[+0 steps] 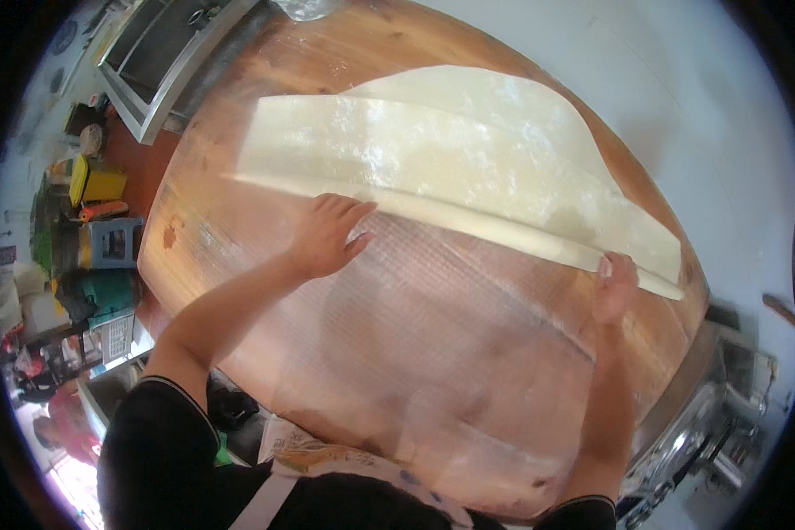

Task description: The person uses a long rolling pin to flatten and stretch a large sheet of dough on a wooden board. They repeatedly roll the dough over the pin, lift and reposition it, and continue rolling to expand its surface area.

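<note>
A wide, thin sheet of pale dough (pixel 477 146), dusted with flour, lies folded over itself on a wooden worktable (pixel 384 331). Along its near side runs a long, narrow dough-covered roll (pixel 464 222); whether a rolling pin is inside cannot be told. Palm down, my left hand (pixel 331 235) has its fingertips against the roll left of the middle, with thumb and fingers apart. My right hand (pixel 616 285) is curled around the roll close to its right end. That end tapers and sticks out past my hand onto the table.
A metal-framed unit (pixel 152 119) stands beyond the table's far left corner. Left on the floor are a yellow bin (pixel 99 182) and a blue-grey plastic stool (pixel 112 242). Metal fittings (pixel 689 457) crowd the lower right. A white wall (pixel 689 99) borders the far side. Another person (pixel 73 424) is at lower left.
</note>
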Demonstrator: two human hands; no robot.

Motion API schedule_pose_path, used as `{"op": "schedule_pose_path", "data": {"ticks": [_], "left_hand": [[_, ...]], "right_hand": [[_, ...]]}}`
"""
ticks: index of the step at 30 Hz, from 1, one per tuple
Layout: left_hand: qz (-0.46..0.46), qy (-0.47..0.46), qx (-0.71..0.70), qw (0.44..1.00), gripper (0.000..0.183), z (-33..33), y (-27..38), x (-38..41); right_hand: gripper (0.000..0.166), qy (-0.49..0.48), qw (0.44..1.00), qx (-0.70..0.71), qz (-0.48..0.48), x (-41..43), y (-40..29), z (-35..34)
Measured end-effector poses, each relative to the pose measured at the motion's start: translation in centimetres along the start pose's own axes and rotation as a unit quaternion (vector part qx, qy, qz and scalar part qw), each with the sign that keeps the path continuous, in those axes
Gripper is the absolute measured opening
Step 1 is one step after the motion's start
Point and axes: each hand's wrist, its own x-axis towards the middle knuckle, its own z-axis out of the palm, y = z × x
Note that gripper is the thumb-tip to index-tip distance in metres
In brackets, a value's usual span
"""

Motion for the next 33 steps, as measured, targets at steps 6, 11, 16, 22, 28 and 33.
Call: {"op": "schedule_pose_path", "data": {"ticks": [6, 11, 16, 22, 28, 33], "left_hand": [[0.005, 0.114, 0.012, 0.993, 0.058, 6.1, 1.7, -5.8], [0.026, -0.031, -0.090, 0.995, 0.056, 8.5, 6.4, -17.2], [-0.061, 0.069, -0.068, 0.993, 0.056, 9.8, 4.2, -22.3], [-0.131, 0.045, -0.043, 0.989, 0.042, 12.4, 5.3, -29.9], [-0.181, 0.028, 0.021, 0.983, 0.024, 15.3, 6.0, -31.2], [-0.143, 0.008, 0.052, 0.988, 0.024, 18.4, 7.9, -34.1]], "right_hand": [[0.045, 0.023, 0.994, -0.071, -0.077, -9.1, -0.3, 9.0], [0.045, -0.039, 0.997, -0.069, 0.001, -19.2, 3.1, 8.6], [0.043, 0.007, 0.998, -0.054, 0.028, -26.1, 6.5, 9.3], [0.046, -0.009, 0.986, -0.168, 0.023, -29.5, 10.6, 9.0], [0.041, -0.051, 0.967, -0.227, 0.103, -30.1, 12.3, 8.9], [0.031, -0.076, 0.961, -0.221, 0.146, -33.5, 11.5, 7.8]]}}
